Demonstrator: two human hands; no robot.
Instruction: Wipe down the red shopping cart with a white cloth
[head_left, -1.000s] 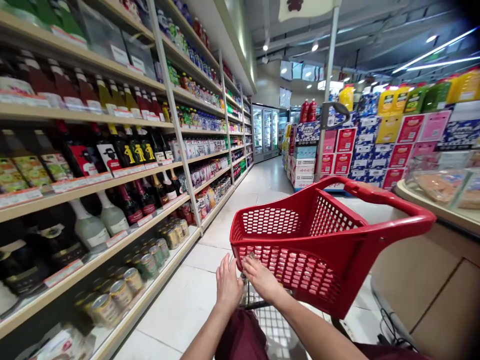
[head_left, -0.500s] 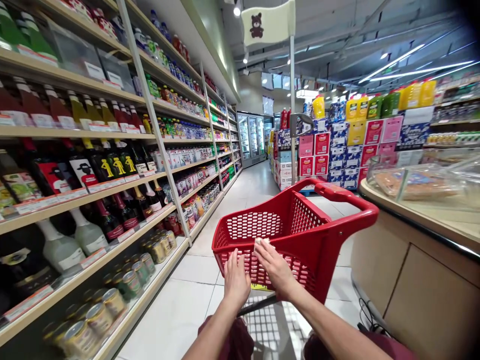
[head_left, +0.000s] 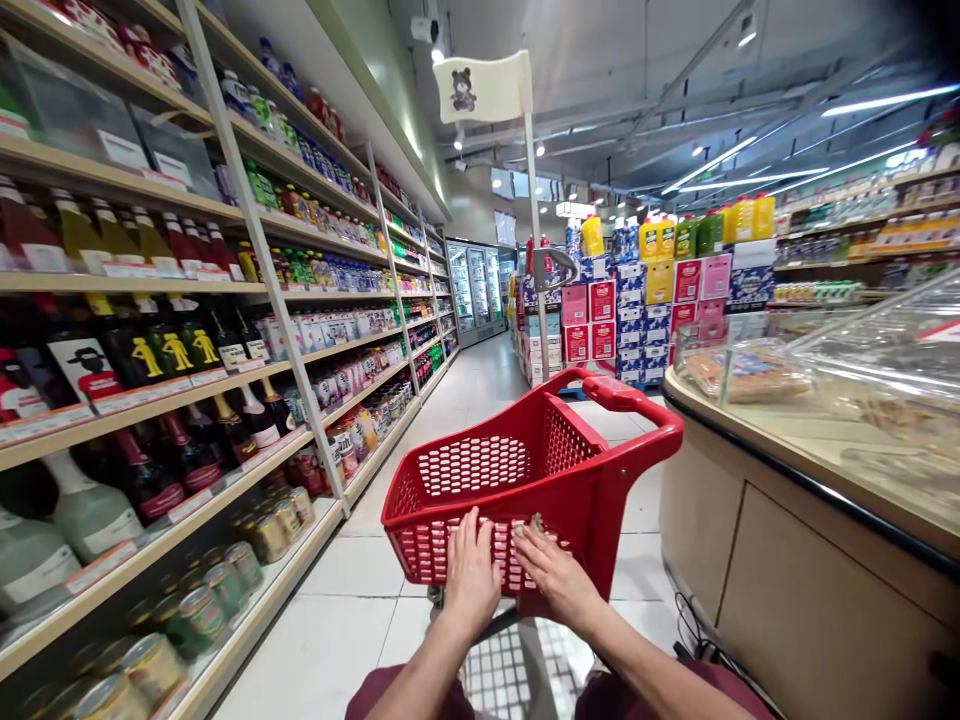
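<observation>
A red plastic shopping cart (head_left: 611, 500) stands side-on in front of me, with its handle to the right. My left hand (head_left: 474, 572) lies flat against the holed side of its basket, fingers stretched upward and holding nothing. Beside it, my right hand (head_left: 556, 578) presses a small crumpled wipe (head_left: 537, 522) against the same side. Only a greyish edge of the wipe shows above the fingers; the rest is hidden under them. A pole on the cart carries a cream flag (head_left: 484, 88) with a bear on it.
Shelves of bottles and cans (head_left: 225, 575) line the left side. At the right is a wooden counter (head_left: 810, 560) with a clear cover and packaged food. Stacked drink cartons (head_left: 589, 325) stand behind the cart, with glass-door fridges (head_left: 474, 290) farther back. Cables (head_left: 694, 625) lie by the counter.
My right hand has slid with the wipe from near the basket's top rim down onto its holed side. My view has turned right, so the surroundings appear farther left.
</observation>
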